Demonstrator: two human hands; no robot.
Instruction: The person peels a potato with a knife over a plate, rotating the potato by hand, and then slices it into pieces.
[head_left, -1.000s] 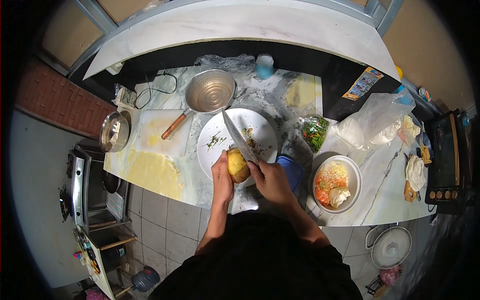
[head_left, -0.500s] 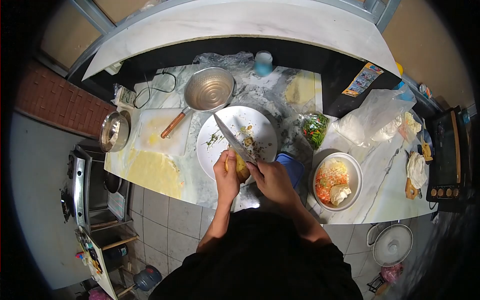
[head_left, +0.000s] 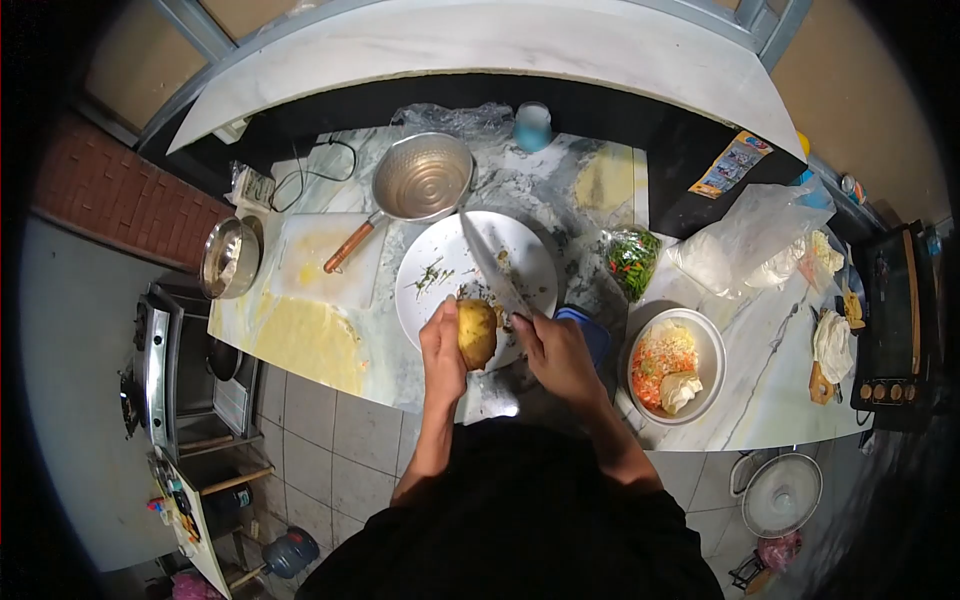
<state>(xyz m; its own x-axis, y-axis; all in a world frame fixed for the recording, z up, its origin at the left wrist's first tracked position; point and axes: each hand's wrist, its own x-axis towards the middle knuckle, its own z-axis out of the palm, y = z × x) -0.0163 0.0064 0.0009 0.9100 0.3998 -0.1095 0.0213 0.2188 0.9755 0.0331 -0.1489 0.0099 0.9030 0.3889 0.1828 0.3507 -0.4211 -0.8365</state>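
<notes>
My left hand is closed round a potato, yellow at the top with brown skin lower down. My right hand grips the handle of a large knife, its blade slanting up and left over a white plate. A small gap separates the blade from the potato. Green bits and brown scraps lie on the plate. Right of my right hand stands a white bowl of shredded orange and pale food with a creamy dollop. Partly behind that hand sits a blue container or lid.
A saucepan with a wooden handle stands behind the plate, its handle over a white cutting board. A metal bowl is at the left. A bag of chillies, plastic bags and a toaster oven stand right.
The knife has come away from the potato, moving right with my right hand, and its blade stands steeper. My left hand has shifted slightly left, showing more of the potato.
</notes>
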